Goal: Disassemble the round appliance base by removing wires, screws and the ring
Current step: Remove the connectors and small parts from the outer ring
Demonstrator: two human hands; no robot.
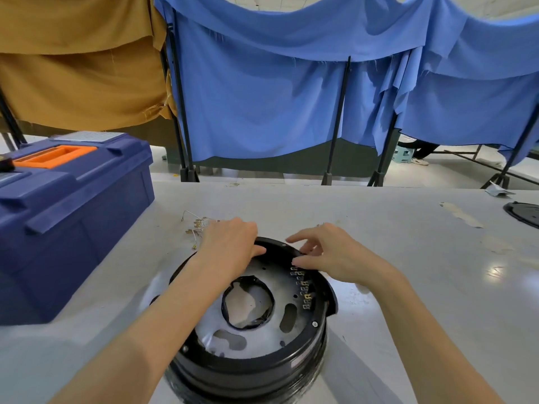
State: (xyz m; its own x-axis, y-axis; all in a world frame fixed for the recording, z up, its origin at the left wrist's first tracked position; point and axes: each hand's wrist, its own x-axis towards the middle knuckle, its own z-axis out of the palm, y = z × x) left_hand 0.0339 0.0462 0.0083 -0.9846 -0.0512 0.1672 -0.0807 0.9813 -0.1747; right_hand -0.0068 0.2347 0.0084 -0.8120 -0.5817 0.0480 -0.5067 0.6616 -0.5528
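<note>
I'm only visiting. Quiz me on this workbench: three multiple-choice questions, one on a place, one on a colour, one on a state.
1. Seen from the person, the toolbox stands where from the round base? A left; B right; C on top.
2. Its handle is: A green; B orange; C white.
3. Its lid is: A open; B closed; C removed.

1 A: it sits at the left of the table, with the base in the middle.
2 B: an orange bar lies on the blue lid.
3 B: the lid lies flat on the box.
</note>
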